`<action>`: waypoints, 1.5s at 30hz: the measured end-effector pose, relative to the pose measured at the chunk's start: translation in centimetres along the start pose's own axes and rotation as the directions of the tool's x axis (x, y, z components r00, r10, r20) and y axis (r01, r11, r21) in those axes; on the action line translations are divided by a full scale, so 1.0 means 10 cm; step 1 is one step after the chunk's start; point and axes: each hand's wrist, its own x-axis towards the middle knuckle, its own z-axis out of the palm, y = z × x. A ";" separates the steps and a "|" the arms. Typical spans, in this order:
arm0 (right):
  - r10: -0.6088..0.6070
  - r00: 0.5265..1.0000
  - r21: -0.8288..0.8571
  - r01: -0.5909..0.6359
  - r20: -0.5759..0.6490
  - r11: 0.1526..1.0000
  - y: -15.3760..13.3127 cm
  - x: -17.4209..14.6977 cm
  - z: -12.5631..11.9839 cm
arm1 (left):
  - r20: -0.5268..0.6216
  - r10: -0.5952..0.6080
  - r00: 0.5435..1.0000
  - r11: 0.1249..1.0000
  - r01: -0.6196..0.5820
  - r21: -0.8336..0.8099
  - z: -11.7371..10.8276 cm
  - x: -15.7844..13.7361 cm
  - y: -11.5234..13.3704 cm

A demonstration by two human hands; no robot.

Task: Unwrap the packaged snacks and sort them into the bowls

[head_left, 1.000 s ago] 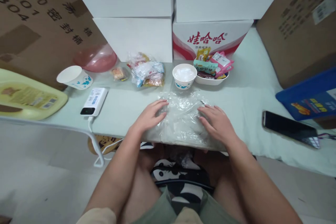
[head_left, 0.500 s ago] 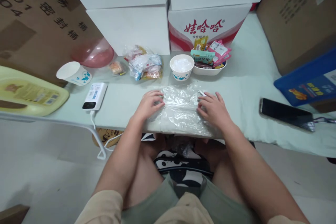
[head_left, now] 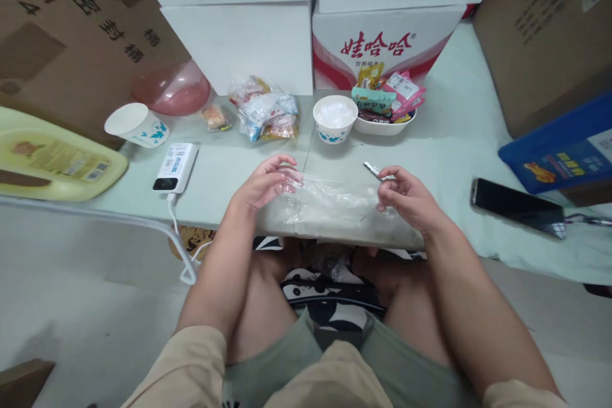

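Observation:
A crumpled sheet of clear plastic film (head_left: pixel 329 194) stretches between my two hands near the table's front edge. My left hand (head_left: pixel 268 183) pinches its left end with curled fingers. At the right, my right hand (head_left: pixel 404 196) is closed, thumb against the fingers, at the film's other end. Out of its fingertips sticks a slim silver tool (head_left: pixel 372 170), its kind not clear. Beyond the hands stands a white paper cup (head_left: pixel 335 134) with a blue pattern and clear plastic inside. A white bowl (head_left: pixel 382 129) of wrapped snacks sits beside it.
Bagged snacks (head_left: pixel 268 111), another paper cup (head_left: pixel 155 131), a red balloon (head_left: pixel 179 92), a white power bank (head_left: pixel 175 166) with a cable and a yellow bottle (head_left: pixel 57 159) lie leftward. A phone (head_left: pixel 519 207) and blue package (head_left: pixel 559 153) are at right; boxes (head_left: pixel 243 44) line the back.
Both hands have lifted from lying on the film, and the film is now pulled up and gathered between them. The silver tool has come up with my right hand.

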 end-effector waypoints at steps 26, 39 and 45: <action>0.062 0.934 0.493 0.129 -0.353 0.860 0.10 0.71 0.40 | 0.436 -0.002 0.900 0.340 -0.410 0.846 1.30 -0.02 -0.39; -0.102 0.973 -0.734 0.222 0.205 0.642 0.02 0.29 0.45 | -0.037 0.008 0.999 0.998 -0.006 0.070 0.17 -0.01 0.12; -0.109 0.992 -0.695 0.120 0.059 0.709 0.05 0.31 0.46 | -0.111 -0.173 0.979 0.949 0.196 0.249 0.09 0.03 0.08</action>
